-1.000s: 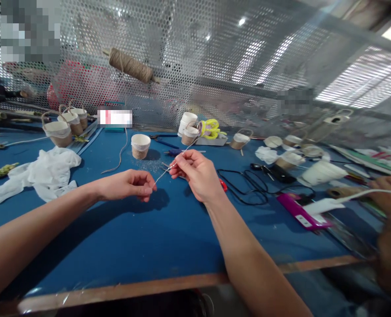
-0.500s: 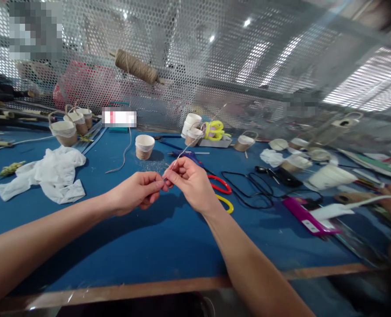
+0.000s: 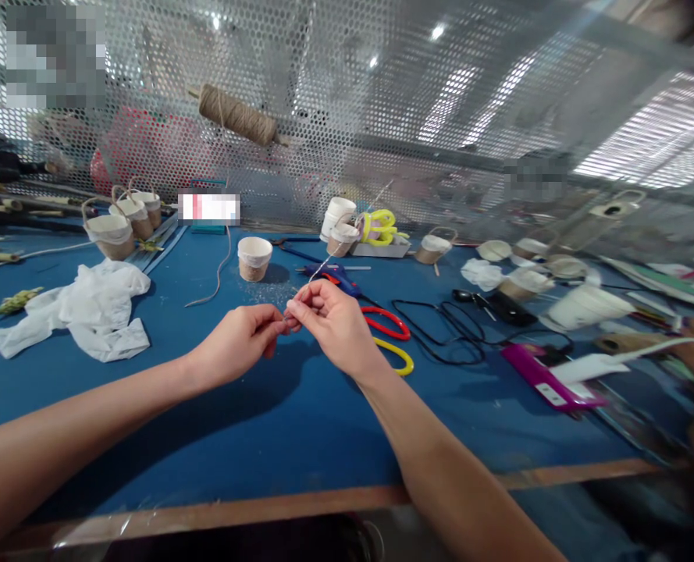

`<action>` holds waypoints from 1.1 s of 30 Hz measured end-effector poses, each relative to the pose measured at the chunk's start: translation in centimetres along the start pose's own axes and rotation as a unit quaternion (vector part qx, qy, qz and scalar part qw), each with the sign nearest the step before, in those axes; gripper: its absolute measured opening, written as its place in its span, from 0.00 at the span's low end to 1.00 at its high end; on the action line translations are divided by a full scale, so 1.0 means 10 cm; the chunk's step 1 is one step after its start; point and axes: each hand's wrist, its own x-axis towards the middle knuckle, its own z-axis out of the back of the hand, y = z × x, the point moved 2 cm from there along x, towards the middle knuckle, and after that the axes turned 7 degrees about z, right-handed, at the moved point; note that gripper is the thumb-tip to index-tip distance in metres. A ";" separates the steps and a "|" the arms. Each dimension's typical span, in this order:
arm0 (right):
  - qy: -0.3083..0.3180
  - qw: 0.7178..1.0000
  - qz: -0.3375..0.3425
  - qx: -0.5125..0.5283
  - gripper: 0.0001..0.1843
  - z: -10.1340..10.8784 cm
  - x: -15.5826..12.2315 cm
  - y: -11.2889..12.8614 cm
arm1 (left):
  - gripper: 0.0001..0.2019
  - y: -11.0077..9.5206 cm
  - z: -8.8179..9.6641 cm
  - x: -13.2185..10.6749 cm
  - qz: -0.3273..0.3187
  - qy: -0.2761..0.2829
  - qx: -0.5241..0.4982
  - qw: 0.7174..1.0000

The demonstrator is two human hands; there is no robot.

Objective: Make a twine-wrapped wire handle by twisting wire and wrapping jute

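Blue tabletop (image 3: 265, 453) below, right grip (image 3: 339, 329) pinches cord (image 3: 322, 264) rising beyond, left grip (image 3: 236, 339) seemingly likewise.

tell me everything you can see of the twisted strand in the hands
The twisted strand is thin and pale, with darker flecks along its twist; whether it is wire, paper or cord cannot be told. The left hand and right hand pinch it near its lower end, their fingers hiding part of it. From there it slants up, away and rightward, fairly straight, crossing in front of a small cup in this view. Its far tip seems to show against the mesh screen.
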 end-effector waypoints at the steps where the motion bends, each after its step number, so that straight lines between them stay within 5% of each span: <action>1: -0.003 1.000 0.000 -0.002 0.09 -0.01 0.00 -0.01 | 0.12 0.00 0.00 0.00 0.000 -0.004 0.006 1.000; 13: 0.019 0.999 -0.043 0.011 0.07 -0.03 0.01 -0.06 | 0.14 0.08 0.01 0.07 0.008 0.022 0.027 0.999; 20: -0.018 0.995 -0.074 0.060 0.07 -0.03 0.02 -0.12 | 0.14 0.10 0.03 0.11 -0.017 -0.020 0.054 0.998; 33: -0.031 0.987 -0.074 0.138 0.11 0.08 0.07 -0.12 | 0.12 0.16 0.04 0.15 -0.001 0.060 -0.073 0.996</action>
